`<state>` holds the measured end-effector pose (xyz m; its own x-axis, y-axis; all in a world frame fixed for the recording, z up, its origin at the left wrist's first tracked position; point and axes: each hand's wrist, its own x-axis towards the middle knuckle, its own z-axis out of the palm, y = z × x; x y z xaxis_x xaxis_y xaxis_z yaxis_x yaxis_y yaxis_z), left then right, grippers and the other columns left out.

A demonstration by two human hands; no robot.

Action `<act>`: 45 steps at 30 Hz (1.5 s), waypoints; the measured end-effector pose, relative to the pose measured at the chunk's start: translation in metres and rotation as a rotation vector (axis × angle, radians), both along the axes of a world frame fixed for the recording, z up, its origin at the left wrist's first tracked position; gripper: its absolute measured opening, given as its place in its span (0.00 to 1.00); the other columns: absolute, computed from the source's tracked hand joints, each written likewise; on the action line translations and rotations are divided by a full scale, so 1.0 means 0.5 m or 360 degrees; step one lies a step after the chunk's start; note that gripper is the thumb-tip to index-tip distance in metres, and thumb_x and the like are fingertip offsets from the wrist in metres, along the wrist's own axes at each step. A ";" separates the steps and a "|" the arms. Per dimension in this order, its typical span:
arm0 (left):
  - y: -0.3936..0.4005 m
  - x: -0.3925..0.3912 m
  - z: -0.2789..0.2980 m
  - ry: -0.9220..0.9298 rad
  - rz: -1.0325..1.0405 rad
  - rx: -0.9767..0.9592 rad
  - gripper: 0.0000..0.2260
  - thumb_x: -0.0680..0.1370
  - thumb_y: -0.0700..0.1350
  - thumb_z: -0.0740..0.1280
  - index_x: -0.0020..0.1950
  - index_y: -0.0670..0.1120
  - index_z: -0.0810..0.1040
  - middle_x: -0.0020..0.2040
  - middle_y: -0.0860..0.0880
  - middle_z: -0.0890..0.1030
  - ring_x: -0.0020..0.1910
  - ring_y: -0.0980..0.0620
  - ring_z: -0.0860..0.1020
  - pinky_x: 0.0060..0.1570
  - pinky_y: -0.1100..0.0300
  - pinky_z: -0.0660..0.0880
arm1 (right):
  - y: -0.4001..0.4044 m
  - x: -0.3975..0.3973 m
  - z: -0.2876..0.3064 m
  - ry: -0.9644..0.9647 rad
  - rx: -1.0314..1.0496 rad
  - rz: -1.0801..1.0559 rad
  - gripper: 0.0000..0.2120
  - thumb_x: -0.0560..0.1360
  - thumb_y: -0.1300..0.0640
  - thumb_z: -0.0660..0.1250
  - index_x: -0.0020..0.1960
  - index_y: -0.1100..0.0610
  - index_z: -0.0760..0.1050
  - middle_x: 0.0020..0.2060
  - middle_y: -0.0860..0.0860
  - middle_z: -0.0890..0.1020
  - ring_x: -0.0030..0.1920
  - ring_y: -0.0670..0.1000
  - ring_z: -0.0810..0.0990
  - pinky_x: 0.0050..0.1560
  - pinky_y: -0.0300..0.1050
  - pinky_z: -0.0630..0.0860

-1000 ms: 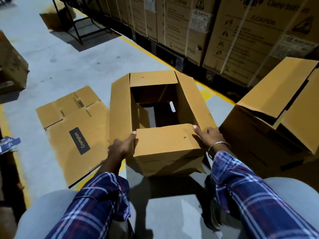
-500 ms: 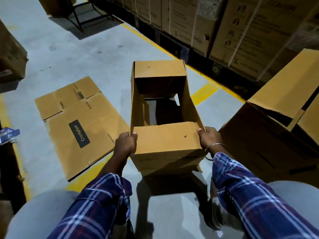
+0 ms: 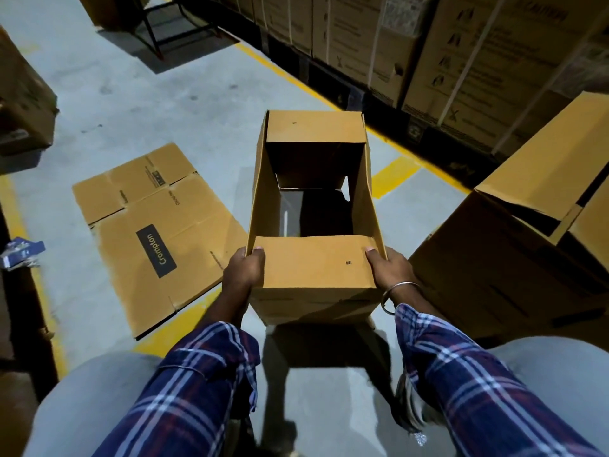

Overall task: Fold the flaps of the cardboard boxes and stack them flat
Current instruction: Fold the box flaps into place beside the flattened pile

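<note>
- Head view: left hand (image 3: pixel 243 271) and right hand (image 3: pixel 386 268) each clamp a near corner of the open box (image 3: pixel 314 268), held above the floor (image 3: pixel 138 103).
- One flattened box (image 3: pixel 158 235) lies left; this one isn't collapsed, and another open box (image 3: pixel 514 258) waits right.

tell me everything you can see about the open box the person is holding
The open cardboard box is plain brown corrugated card, open at both ends, so the grey floor shows through it. Its long side flaps stand up; the near flap lies folded toward the person, and the far one is angled over the opening. The left hand and right hand grip the near flap's two corners, thumbs on top. It sits between a flattened box on its left and a larger open box on its right.
</note>
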<state>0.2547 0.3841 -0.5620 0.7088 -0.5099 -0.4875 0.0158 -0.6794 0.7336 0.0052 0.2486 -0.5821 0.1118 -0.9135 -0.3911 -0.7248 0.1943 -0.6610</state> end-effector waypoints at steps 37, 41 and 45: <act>-0.006 0.069 0.178 -0.0415 -0.0783 -0.0100 0.27 0.81 0.62 0.66 0.74 0.46 0.74 0.71 0.45 0.77 0.66 0.46 0.77 0.65 0.45 0.76 | -0.032 0.105 0.059 0.0657 -0.0607 0.1058 0.32 0.82 0.34 0.51 0.81 0.47 0.59 0.77 0.57 0.65 0.79 0.59 0.56 0.79 0.60 0.50; -0.014 0.077 0.177 -0.0357 -0.0766 -0.0115 0.26 0.81 0.61 0.65 0.73 0.46 0.74 0.71 0.45 0.77 0.67 0.45 0.76 0.66 0.43 0.75 | -0.044 0.099 0.065 0.0725 -0.0573 0.1046 0.32 0.82 0.34 0.51 0.79 0.52 0.64 0.71 0.59 0.72 0.72 0.61 0.66 0.73 0.58 0.60; -0.003 0.082 0.180 -0.0367 -0.0564 -0.0192 0.25 0.82 0.62 0.63 0.71 0.46 0.77 0.68 0.46 0.79 0.64 0.46 0.77 0.64 0.44 0.76 | -0.052 0.084 0.115 0.0386 -0.0809 0.0788 0.24 0.82 0.36 0.56 0.65 0.52 0.77 0.58 0.56 0.79 0.61 0.59 0.74 0.58 0.55 0.69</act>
